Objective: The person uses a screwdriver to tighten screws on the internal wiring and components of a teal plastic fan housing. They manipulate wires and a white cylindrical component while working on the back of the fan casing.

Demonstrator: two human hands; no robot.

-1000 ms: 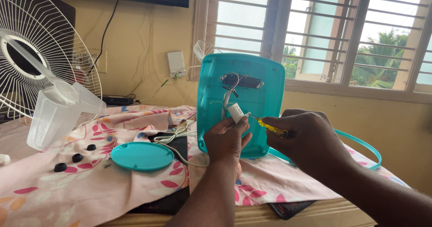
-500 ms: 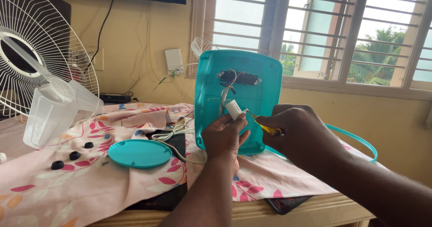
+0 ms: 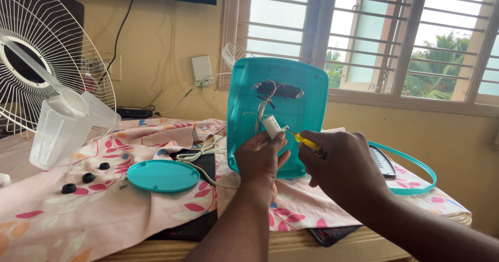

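We record first the worktop, draped with a floral cloth that hangs toward its near edge. A wire fan guard stands at far left with clear fan blades leaning against it. Near centre a teal housing stands upright with its open back toward us, which in our judgement keeps its wiring and small black terminal plate in reach. A teal ring lies flat to the right behind the hands, and a round teal cover lies flat to the left, well apart from the housing. The left hand holds a small white capacitor just in front of the housing, fingers closed around it, apparently steadying it on its leads. The right hand has its fingers clamped on a yellow-handled screwdriver, the tip meeting the capacitor's side. Three black rubber feet and a small screw sit on the cloth at left, near the cover. Open room lies mainly on the cloth in front of the cover; to the right the ring and the worktop's edge are close.
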